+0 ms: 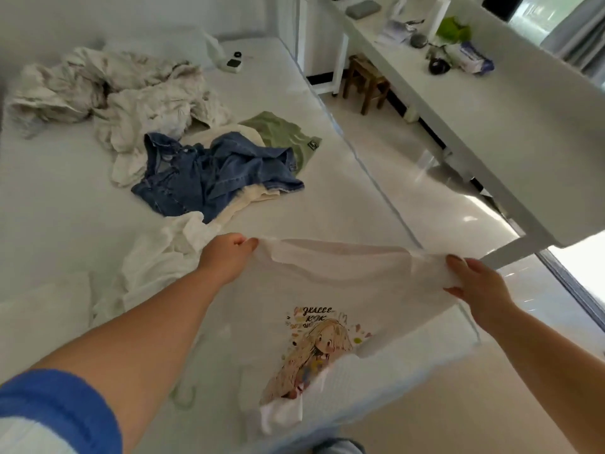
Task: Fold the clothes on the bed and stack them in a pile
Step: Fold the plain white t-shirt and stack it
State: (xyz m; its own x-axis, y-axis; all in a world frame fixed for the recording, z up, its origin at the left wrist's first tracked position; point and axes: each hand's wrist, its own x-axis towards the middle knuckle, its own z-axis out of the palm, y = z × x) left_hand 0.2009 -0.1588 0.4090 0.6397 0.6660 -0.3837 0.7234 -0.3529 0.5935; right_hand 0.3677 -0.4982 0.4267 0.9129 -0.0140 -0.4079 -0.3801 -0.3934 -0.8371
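Observation:
A white T-shirt (pixel 340 283) with a cartoon girl print hangs stretched between my hands over the near corner of the bed (pixel 49 178). My left hand (pixel 226 257) pinches its upper left edge, and my right hand (pixel 478 283) grips its upper right edge. Beyond it lie blue jeans (pixel 212 175) on a cream garment (pixel 248 201), with a green garment (pixel 288 136) behind them. A white garment (pixel 157 260) lies crumpled beside my left forearm.
A rumpled white duvet (pixel 108 93) fills the far part of the bed. A small device (pixel 234 63) sits near the bed's head. To the right runs shiny floor (pixel 409 178), a long white desk (pixel 507 119) with clutter, and a wooden stool (pixel 366 80).

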